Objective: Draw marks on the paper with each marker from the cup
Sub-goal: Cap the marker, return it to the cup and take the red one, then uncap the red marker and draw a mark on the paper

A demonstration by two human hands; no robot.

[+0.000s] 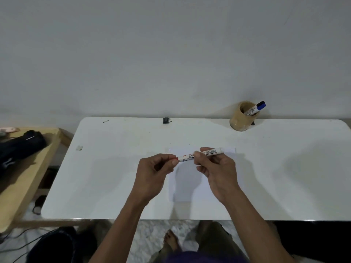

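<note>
A white board marker (201,154) with a red cap lies level above the white paper (190,186) at the table's middle. My right hand (214,168) grips the marker's barrel. My left hand (153,173) pinches the red cap (175,158) at the marker's left end; whether the cap sits on or off the tip is unclear. A short dark mark (169,149) shows at the paper's far left corner. The tan cup (242,116) stands at the back right of the table and holds two markers, one with a blue cap (260,107) and one with a black cap (261,102).
The white table (114,177) runs up to the wall. A small black object (166,120) sits at its far edge, a scrap of tape (79,148) at the left. A wooden side table (22,177) with a black bag (19,147) stands left. My bare foot (171,242) is below.
</note>
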